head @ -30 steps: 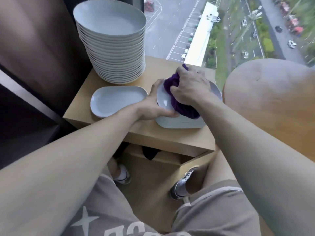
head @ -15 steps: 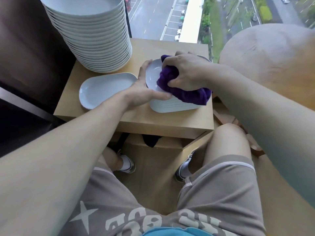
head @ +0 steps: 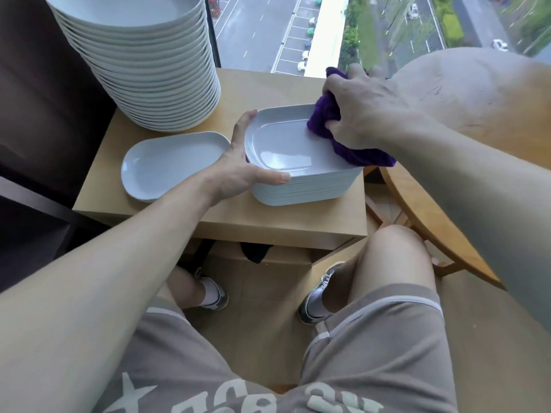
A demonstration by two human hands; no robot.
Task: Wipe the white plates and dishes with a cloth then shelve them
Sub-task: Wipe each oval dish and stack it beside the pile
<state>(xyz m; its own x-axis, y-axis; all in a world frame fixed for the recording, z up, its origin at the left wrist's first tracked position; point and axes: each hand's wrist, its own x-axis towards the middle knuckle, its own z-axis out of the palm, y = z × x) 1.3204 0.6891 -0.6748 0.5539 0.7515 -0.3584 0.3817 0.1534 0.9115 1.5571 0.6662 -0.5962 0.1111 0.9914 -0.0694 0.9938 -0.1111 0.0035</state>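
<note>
A low stack of white rectangular dishes (head: pixel 304 189) stands on the small wooden table (head: pixel 268 228). My left hand (head: pixel 241 171) grips the left rim of the top dish (head: pixel 283 147), thumb along its near edge. My right hand (head: pixel 363 111) clutches a bunched purple cloth (head: pixel 351 150) and presses it on the dish's right side. A single white oval dish (head: pixel 170 165) lies to the left. Behind it rises a tall stack of white oval plates (head: pixel 149 70).
A round wooden table (head: pixel 477 120) stands close on the right. A dark curtain or wall (head: pixel 38 114) flanks the left. Straight ahead is a window onto a street far below. My knees and shoes are under the small table.
My right hand has swept the cloth from the dish's middle toward its far right edge, baring the dish's inside. The view has dipped and come closer. My left hand keeps its hold.
</note>
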